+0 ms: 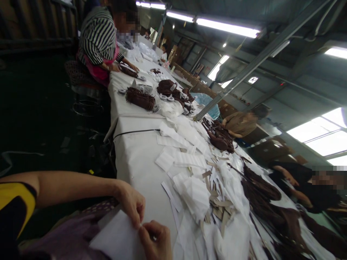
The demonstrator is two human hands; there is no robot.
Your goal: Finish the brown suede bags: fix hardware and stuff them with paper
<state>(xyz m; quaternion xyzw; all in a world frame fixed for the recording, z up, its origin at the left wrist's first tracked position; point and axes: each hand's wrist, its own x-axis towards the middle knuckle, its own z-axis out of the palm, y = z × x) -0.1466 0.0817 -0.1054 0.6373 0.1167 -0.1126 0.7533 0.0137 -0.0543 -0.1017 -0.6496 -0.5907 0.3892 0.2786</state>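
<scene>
My left hand reaches in from the left, its fingers closed in a pinch on the upper edge of a thin white sheet. Right beside it, my right hand pinches at the same spot, fingertips meeting those of the left. The sheet hangs below the hands over my lap, at the table's near edge. Whether it is paper or foam I cannot tell. Just right of my hands, loose white sheets and grey-brown strips lie in a heap on the white-covered table.
Dark brown bags lie along the table's right side, with more brown fringed items farther up. A person in stripes works at the far left; others stand across the table. A slanting metal post rises beside the table.
</scene>
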